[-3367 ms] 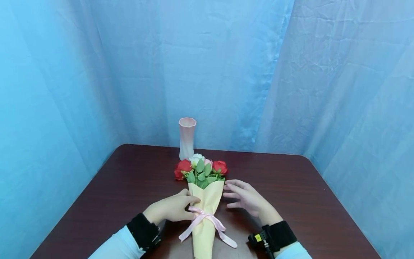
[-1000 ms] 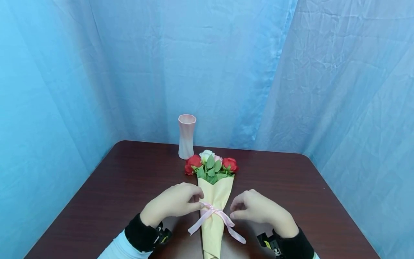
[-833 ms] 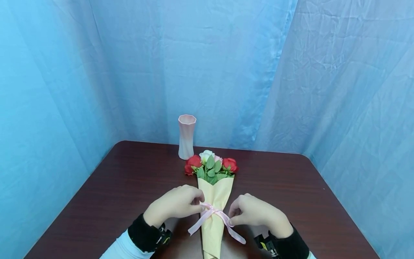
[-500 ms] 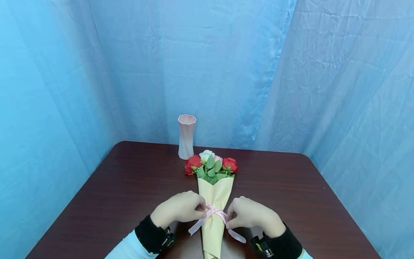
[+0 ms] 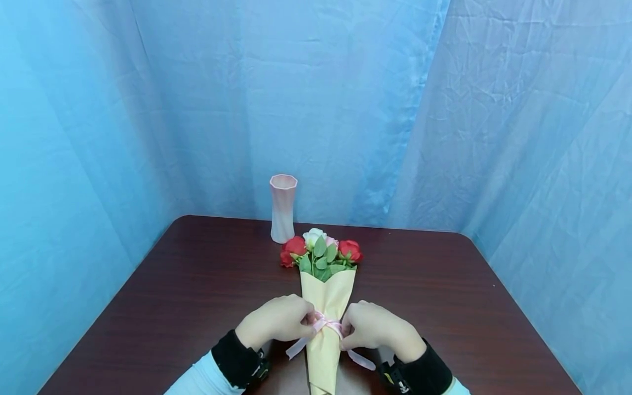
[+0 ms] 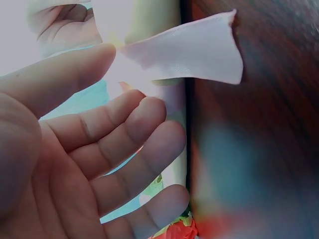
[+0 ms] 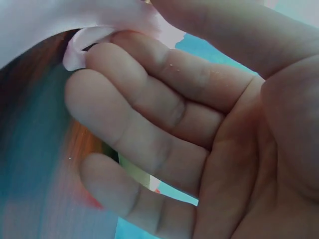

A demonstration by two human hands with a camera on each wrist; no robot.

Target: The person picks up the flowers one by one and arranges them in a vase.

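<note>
A bouquet of red, white and pink roses (image 5: 350, 250) with green leaves lies on the table, stems towards me. Pale yellow wrapping paper (image 5: 323, 359) encloses it, tied at the middle with a pink ribbon (image 5: 326, 322) in a bow. My left hand (image 5: 278, 319) holds the ribbon at the left of the bow between curled thumb and index finger. One ribbon tail (image 6: 199, 55) hangs out past the thumb. On the right side, my right hand (image 5: 376, 328) has thumb and index finger around the other tail (image 7: 75, 25). The other fingers of both hands are loosely bent.
A pink and white vase (image 5: 283, 209) stands upright behind the bouquet, slightly left of it. The dark brown table (image 5: 444, 296) has rounded far corners. Blue curtains (image 5: 316, 109) hang around the sides and back.
The bouquet has shifted right since the earliest frame. Both hands have come closer to the bow, the left moving right and slightly down, the right moving left onto its ribbon tail.
</note>
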